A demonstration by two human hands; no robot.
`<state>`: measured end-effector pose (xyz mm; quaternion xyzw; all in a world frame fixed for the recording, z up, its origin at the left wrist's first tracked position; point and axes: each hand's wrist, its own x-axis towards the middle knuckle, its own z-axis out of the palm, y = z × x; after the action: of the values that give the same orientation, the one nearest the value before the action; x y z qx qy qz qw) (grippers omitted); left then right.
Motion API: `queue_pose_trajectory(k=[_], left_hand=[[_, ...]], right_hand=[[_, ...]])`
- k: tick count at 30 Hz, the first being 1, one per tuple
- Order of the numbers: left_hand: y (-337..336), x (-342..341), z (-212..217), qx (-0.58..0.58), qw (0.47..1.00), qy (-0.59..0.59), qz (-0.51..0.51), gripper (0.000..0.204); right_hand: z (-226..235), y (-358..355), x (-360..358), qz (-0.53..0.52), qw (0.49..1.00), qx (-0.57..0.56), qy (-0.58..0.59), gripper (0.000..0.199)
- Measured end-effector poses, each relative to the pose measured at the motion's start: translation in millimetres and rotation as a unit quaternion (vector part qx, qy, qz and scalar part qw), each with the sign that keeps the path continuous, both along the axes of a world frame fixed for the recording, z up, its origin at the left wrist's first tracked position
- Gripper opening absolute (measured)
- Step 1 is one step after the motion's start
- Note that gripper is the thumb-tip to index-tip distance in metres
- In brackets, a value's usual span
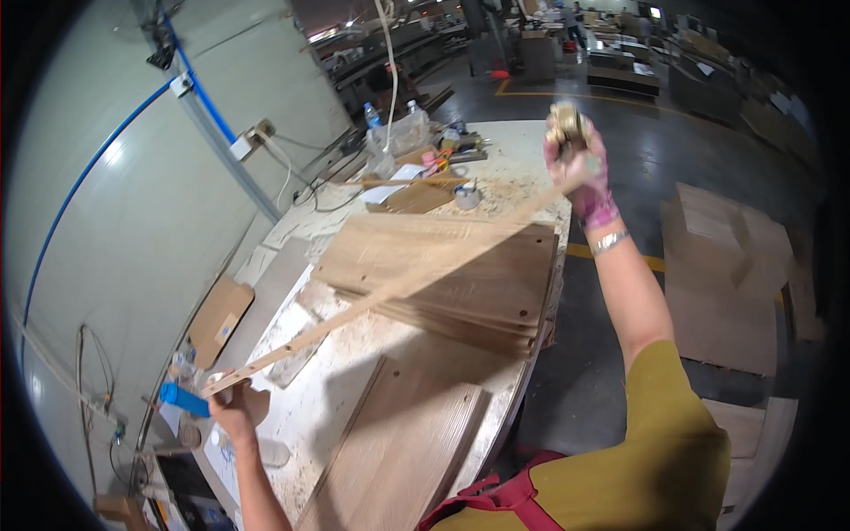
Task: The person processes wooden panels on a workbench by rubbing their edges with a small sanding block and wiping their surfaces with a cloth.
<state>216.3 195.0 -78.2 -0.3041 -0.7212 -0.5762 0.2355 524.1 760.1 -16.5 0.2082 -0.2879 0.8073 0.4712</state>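
A wide head-worn view looks down and forward from behind the left hand (230, 410) and right hand (586, 179), close over the counter (518, 146).

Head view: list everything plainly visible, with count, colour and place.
Table: one, white, centre
Wooden strip: one, light brown, slanting above table
Stacked boards: several, brown, mid-table
Near boards: count unclear, brown, table's near end
Carton: one, brown, table's far end
Far bottles: two, clear, behind carton
Round item: one, grey, beside carton
Cardboard sheet: one, brown, left
Cylinder: one, blue, lower left
Hose: one, blue, upper left
Floor panels: several, brown, right
Apron: one, red, lower edge
Left hand: one, gripping strip, lower left
Right hand: one, pink covering, strip's upper end
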Motion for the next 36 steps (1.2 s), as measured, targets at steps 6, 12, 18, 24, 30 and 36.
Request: queue_pose_trajectory(k=[6,12,18,24,30,36], left_hand=[[88.8,-64.4,-61.3,0.027,0.988,-0.113,-0.104,0.023],[160.4,-109.1,-96.7,-0.206,0.922,-0.326,-0.036,0.044],[185.0,-50.0,-98.2,-0.122,0.794,-0.555,-0.216,0.035],[255.6,-24.5,-106.4,-0.054,0.8,-0.545,-0.245,0.038],[273.8,-44.0,-115.5,-0.021,0.856,-0.479,-0.195,0.045],[198.4,52.9,-83.5,0.037,0.839,-0.507,-0.194,0.03]], right_hand=[[-76.7,-0.3,48.0,-0.037,0.998,-0.011,-0.059,0.034],[-108.8,-72.9,31.6,-0.113,0.954,0.03,-0.275,0.038],[-143.9,-89.7,17.6,-0.269,0.89,0.089,-0.357,0.027],[-128.3,-102.0,2.8,-0.251,0.881,0.084,-0.393,0.026],[-131.0,-98.4,-29.0,-0.296,0.828,0.177,-0.443,0.023],[-126.8,-101.7,-27.7,-0.313,0.8,0.215,-0.464,0.023]])
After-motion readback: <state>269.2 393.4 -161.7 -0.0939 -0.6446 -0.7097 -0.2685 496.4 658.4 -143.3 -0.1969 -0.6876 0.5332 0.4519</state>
